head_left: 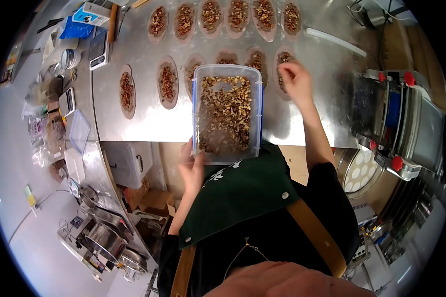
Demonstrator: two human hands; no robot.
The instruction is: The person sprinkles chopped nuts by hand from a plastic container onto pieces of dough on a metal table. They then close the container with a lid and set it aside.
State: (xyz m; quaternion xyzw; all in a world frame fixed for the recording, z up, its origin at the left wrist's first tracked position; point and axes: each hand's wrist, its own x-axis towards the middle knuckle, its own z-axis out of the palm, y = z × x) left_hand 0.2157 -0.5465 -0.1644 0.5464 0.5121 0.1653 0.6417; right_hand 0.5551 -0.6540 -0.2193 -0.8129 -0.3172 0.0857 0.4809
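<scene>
A clear plastic container (195, 99) with a blue edge holds chopped nuts (228, 114). It is in front of my body at the table's near edge. My left hand (189, 166) grips its lower left corner. My right hand (296, 83) hovers at an oval dough piece (281, 89) topped with chopped nuts and covers part of it. The fingers of that hand are pinched together; what they hold is hidden. Behind the container, several nut-topped dough ovals are partly covered. Another nut-topped dough oval (167, 82) lies to the left.
A back row of nut-topped dough ovals (210, 17) lines the steel table (143, 126). A white rod (336, 41) lies at the back right. Kitchen scales (99, 49) stand at the left, a machine with red knobs (399, 119) at the right.
</scene>
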